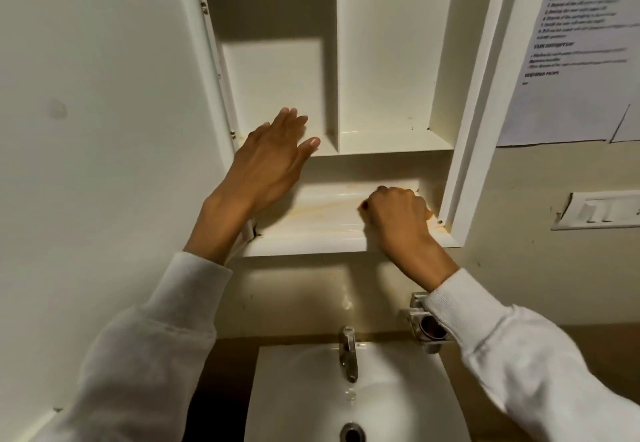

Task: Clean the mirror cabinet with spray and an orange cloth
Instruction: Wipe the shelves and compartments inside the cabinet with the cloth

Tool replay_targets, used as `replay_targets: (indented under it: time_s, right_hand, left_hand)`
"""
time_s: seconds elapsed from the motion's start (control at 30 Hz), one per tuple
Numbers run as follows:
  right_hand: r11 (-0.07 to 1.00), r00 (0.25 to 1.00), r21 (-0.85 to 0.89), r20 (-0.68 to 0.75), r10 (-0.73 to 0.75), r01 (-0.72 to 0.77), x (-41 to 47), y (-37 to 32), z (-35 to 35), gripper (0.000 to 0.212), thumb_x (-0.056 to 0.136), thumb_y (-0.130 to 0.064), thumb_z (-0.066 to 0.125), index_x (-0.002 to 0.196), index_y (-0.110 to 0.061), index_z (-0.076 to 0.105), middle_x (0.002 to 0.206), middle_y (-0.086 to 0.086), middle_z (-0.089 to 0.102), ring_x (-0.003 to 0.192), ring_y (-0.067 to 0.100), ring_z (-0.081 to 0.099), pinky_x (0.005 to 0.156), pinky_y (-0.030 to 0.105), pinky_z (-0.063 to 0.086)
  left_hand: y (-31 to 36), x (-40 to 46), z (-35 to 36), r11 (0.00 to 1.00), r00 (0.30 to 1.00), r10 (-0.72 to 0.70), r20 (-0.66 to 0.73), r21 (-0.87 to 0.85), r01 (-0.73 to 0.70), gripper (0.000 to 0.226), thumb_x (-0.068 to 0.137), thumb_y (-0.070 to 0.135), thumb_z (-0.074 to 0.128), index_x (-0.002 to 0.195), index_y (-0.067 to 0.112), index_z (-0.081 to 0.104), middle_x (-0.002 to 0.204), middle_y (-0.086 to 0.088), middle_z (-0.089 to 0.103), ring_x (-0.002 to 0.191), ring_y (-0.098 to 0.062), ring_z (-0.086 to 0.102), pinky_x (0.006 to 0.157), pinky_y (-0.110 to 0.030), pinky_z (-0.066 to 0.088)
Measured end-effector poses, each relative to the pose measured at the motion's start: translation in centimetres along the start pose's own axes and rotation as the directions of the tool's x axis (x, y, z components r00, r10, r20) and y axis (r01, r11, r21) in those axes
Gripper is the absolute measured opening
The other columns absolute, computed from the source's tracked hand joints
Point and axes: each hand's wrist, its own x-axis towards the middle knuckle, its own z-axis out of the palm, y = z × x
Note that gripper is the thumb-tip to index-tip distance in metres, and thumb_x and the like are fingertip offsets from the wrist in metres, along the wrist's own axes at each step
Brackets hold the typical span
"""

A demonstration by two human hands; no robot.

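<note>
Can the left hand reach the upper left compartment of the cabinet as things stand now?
Probably yes. The left hand is open at the front edge of the upper left compartment; the door is swung aside and nothing visible stands inside.

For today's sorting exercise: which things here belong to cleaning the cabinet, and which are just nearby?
Job:
open white wall cabinet
stained lower shelf
left hand
right hand, closed

Nearby:
chrome tap
white basin
printed paper sheet
wall switch plate
</note>
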Motion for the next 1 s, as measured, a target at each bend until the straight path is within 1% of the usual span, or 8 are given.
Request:
replay_targets:
  time_s: [0.1, 0.2, 0.3, 0.4, 0.57, 0.7, 0.87, 1.0]
  right_hand:
    - [0.998, 1.0, 0.056, -0.003, -0.015, 0.016, 1.5, -3.9, -0.2, 0.011, 0.092, -0.019, 0.06, 0.093, -0.02, 0.071, 0.092, 0.002, 0.072, 0.089, 0.026, 0.068, 0.051, 0.024, 0.024]
    - [0.979, 0.997, 0.192, -0.021, -0.069, 0.071, 2.1, -7.4, 0.5, 0.013, 0.089, -0.018, 0.058, 0.097, -0.019, 0.069, 0.096, 0.006, 0.072, 0.093, 0.031, 0.066, 0.076, 0.034, 0.049]
    - [0.817, 0.955, 0.503, -0.063, -0.289, 0.281, 1.5, -10.4, 0.2, 0.022, 0.087, -0.014, 0.056, 0.103, -0.008, 0.071, 0.103, 0.016, 0.071, 0.097, 0.034, 0.064, 0.082, 0.035, 0.048]
    - [0.636, 0.932, 0.728, -0.01, -0.362, 0.255, 2.2, -10.9, -1.0, 0.02, 0.094, -0.011, 0.056, 0.108, -0.002, 0.067, 0.109, 0.021, 0.069, 0.102, 0.037, 0.063, 0.082, 0.036, 0.047]
    - [0.704, 0.88, 0.585, -0.035, -0.474, 0.403, 0.9, -9.3, -0.2, 0.031, 0.088, -0.005, 0.057, 0.118, 0.0, 0.065, 0.121, 0.028, 0.062, 0.11, 0.045, 0.055, 0.084, 0.036, 0.043]
    - [0.607, 0.809, 0.573, -0.187, -0.558, 0.551, -2.3, -5.7, 1.2, 0.023, 0.095, -0.018, 0.058, 0.114, -0.014, 0.07, 0.117, 0.01, 0.068, 0.112, 0.028, 0.057, 0.092, 0.036, 0.045]
    - [0.751, 0.889, 0.494, -0.116, -0.442, 0.438, -3.5, 2.9, 0.8, 0.025, 0.097, -0.029, 0.058, 0.12, -0.022, 0.067, 0.13, 0.004, 0.064, 0.119, 0.024, 0.059, 0.097, 0.039, 0.05]
    - [0.894, 0.946, 0.314, -0.056, -0.319, 0.32, -5.1, 7.3, 0.5, 0.021, 0.09, -0.006, 0.059, 0.11, -0.013, 0.061, 0.11, 0.012, 0.064, 0.099, 0.034, 0.063, 0.076, 0.043, 0.056]
  left_hand:
    - [0.2, 0.0, 0.0, 1.0, 1.0, 0.013, -0.012, 0.025, -0.013, 0.057, 0.108, 0.044, 0.021, 0.155, 0.012, 0.029, 0.162, -0.004, 0.027, 0.152, -0.013, 0.013, 0.123, -0.035, 0.013]
    - [0.3, 0.1, 0.1, 0.998, 1.0, 0.013, -0.025, 0.057, -0.012, 0.054, 0.109, 0.041, 0.022, 0.152, 0.012, 0.034, 0.16, -0.002, 0.032, 0.152, -0.011, 0.015, 0.123, -0.032, 0.011]
    - [0.5, 0.1, 0.1, 0.999, 1.0, 0.01, -0.016, 0.046, -0.01, 0.052, 0.109, 0.04, 0.022, 0.151, 0.013, 0.035, 0.159, -0.002, 0.034, 0.151, -0.011, 0.016, 0.123, -0.033, 0.011]
    - [0.6, 0.0, 0.1, 0.999, 1.0, 0.008, 0.006, 0.047, -0.009, 0.052, 0.109, 0.04, 0.022, 0.152, 0.013, 0.035, 0.158, 0.0, 0.036, 0.151, -0.01, 0.018, 0.123, -0.032, 0.009]
    - [0.6, -0.4, -0.3, 0.998, 0.999, -0.009, 0.037, 0.055, 0.007, 0.054, 0.108, 0.043, 0.021, 0.151, 0.015, 0.038, 0.159, 0.0, 0.035, 0.15, -0.01, 0.019, 0.122, -0.028, 0.008]
    - [0.5, -0.8, -0.3, 0.999, 0.997, -0.007, 0.074, 0.048, 0.003, 0.057, 0.108, 0.044, 0.02, 0.152, 0.013, 0.037, 0.161, -0.003, 0.03, 0.151, -0.012, 0.017, 0.121, -0.027, 0.004]
    - [0.2, -1.0, -0.6, 0.998, 0.997, 0.005, 0.081, 0.057, -0.009, 0.057, 0.107, 0.046, 0.018, 0.151, 0.014, 0.037, 0.16, -0.003, 0.031, 0.151, -0.017, 0.017, 0.12, -0.029, 0.009]
    - [0.1, -1.1, -0.6, 0.998, 0.996, 0.027, 0.085, 0.046, -0.031, 0.057, 0.107, 0.045, 0.018, 0.147, 0.013, 0.041, 0.156, -0.004, 0.038, 0.148, -0.019, 0.023, 0.12, -0.03, 0.014]
